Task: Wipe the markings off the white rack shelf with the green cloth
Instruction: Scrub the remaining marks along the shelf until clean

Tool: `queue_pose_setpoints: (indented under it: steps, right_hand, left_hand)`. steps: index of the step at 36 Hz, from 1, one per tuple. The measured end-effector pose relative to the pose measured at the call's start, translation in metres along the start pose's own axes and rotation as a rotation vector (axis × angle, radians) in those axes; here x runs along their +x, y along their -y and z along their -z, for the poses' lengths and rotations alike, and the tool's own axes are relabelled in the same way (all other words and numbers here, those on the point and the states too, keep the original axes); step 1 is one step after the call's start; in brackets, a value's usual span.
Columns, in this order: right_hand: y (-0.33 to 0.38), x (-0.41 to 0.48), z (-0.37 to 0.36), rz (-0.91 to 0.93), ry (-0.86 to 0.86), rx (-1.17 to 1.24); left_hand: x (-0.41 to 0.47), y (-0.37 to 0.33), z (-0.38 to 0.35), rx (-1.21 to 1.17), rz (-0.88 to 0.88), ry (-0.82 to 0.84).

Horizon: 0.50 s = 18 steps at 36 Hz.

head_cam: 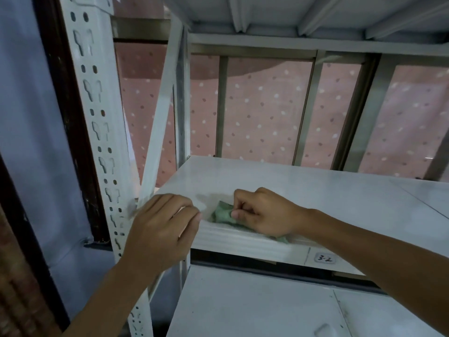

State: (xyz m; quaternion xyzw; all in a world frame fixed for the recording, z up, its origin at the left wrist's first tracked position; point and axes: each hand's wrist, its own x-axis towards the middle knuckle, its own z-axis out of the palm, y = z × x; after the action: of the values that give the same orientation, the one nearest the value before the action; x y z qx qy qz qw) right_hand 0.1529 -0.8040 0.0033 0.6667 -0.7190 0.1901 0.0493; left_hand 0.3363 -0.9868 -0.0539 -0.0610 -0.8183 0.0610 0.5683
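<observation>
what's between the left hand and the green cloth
Only bare white shelf between left hand and green cloth, per the head view.

Both forearms bare, reaching forward, left from the lower left, right from the lower right. Left hand: back of hand up, knuckles raised, fingers loosely curled, tips pointing right; can't tell whether they grip anything. Right wrist straight. Right hand: back up, fingers curled under, thumb and fingertips pinching the green cloth. Hands near each other, not touching.
</observation>
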Motion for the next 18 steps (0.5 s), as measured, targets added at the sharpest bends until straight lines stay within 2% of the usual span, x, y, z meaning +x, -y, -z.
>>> queue_pose_setpoints:
  steps: [4, 10, 13, 18]
  right_hand:
    - [-0.037, -0.017, 0.021, -0.235, -0.122, 0.045]
    - [-0.117, -0.053, 0.074, -0.838, -0.312, 0.018]
    - [-0.159, -0.076, 0.098, -1.043, -0.387, 0.021]
    - [-0.206, -0.114, 0.122, -1.261, -0.442, -0.276]
  left_hand:
    - [0.019, -0.019, -0.018, -0.032, 0.064, 0.044]
    - [0.033, -0.029, -0.045, -0.058, 0.187, 0.195]
    - [0.037, -0.027, -0.053, -0.070, 0.222, 0.276]
    - [0.038, -0.012, -0.058, -0.070, 0.287, 0.450]
